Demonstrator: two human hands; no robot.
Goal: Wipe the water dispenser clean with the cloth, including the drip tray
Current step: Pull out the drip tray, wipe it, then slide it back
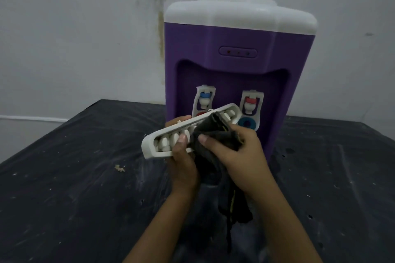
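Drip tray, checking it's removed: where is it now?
Head view, centre: the drip tray is held tilted before the dispenser in the left hand, the right hand pressing the cloth on it.

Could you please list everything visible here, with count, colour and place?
dispenser: one, purple with a white top, at the back of the table against the wall
taps: two, white, one with a blue cap and one with a red cap, in the dispenser's front recess
tray: one, white, held tilted in front of the taps
cloth: one, dark, pressed on the tray, its end hanging down
scrap: one, pale, on the table
table: one, black, dusty
wall: one, whitish, stained
left hand: grips the tray
right hand: holds the cloth
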